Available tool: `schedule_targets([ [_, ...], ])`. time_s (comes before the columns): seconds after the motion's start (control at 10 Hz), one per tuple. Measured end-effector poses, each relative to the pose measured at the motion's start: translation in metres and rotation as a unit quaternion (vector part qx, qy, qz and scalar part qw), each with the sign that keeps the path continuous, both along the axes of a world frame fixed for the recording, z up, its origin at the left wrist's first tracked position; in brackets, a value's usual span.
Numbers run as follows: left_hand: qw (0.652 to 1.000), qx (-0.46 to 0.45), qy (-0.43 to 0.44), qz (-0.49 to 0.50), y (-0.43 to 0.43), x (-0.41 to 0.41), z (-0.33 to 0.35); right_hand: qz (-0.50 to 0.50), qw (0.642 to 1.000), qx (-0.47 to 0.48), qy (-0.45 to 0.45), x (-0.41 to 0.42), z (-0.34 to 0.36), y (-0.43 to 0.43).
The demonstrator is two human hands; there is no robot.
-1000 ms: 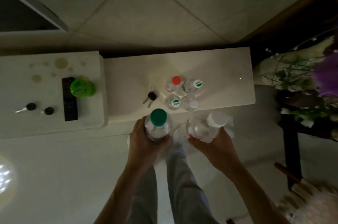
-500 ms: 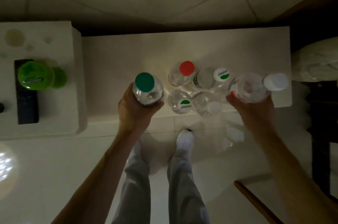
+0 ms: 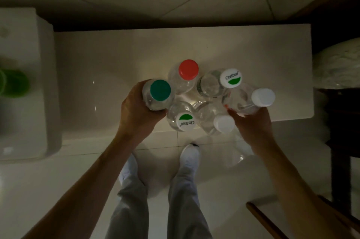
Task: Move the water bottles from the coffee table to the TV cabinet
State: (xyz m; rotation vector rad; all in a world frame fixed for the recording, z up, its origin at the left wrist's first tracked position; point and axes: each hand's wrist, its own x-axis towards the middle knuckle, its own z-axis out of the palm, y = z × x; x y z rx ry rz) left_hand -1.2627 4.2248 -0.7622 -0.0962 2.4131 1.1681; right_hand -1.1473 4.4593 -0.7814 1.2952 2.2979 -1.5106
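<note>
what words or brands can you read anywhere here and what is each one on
"Cestbon": on the back white-and-green cap.
"Cestbon": on the front white-and-green cap, upside down in this view.
Label on the white-capped bottle held by the right hand: too blurred to read.
The teal cap and red cap show no text.

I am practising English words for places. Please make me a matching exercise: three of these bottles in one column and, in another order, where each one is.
Things
1. bottle with the all-green cap
2. bottle with the red cap
3. tilted bottle with the plain white cap

Places
A. held in the right hand
B. held in the left hand
C. standing on the cabinet, in no hand

Pairs: 1-B, 2-C, 3-A
</note>
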Motion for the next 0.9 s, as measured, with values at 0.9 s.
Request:
schedule_targets([
  [0.9, 0.997, -0.038, 0.016, -0.07, -0.023, 0.009, 0.06, 0.046, 0.998, -0.029, 0.03, 0.013, 0.083, 0.006],
])
